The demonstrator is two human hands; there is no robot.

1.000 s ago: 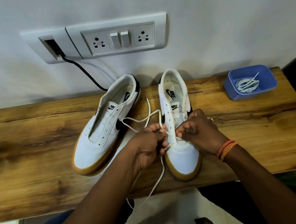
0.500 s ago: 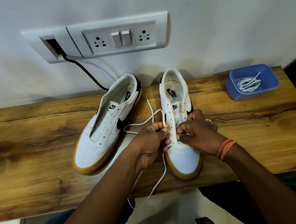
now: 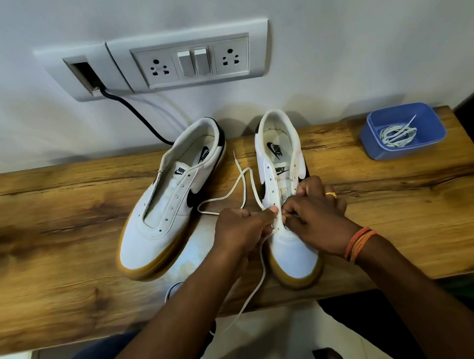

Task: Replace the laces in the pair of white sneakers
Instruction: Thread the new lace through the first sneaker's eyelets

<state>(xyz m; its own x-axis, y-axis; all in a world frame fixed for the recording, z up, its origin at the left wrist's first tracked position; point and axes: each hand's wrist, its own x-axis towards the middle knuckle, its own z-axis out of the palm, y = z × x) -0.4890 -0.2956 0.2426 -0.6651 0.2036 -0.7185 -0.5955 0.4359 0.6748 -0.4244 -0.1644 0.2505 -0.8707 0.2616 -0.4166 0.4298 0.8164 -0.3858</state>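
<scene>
Right sneaker: a white leather low-top sneaker with a gum-coloured sole and black swoosh (image 3: 294, 250) stands toe-near at the near edge of the brown wood-grain table (image 3: 56, 252), right of centre; its lower eyelets are the ones being worked.
Left sneaker: the matching white sneaker (image 3: 169, 208) lies angled to the left, just beside the first, all eyelets empty.
Lace in hand: a cream flat shoelace (image 3: 242, 184) loops over the table between the two sneakers, and its other run hangs off the near edge towards the floor.
Left hand: the left hand (image 3: 242, 231) is closed, thumb and forefinger pinching the lace at the left eyelet row.
Right hand: the right hand (image 3: 316, 213), with a gold ring and orange wrist threads, is curled over the right eyelet row; it seems to pinch the flap or lace tip, though which I cannot tell.
Spare lace: a coiled white lace (image 3: 398, 133) sits in a blue plastic tub (image 3: 375, 146) far right.
Progress: early, judging by one sneaker barely started and the other bare.
Risks: the dangling run could pull the ends uneven if tugged hard; the lace could twist in an eyelet; the sneaker, close to the edge, might slide off under a sideways pull.
</scene>
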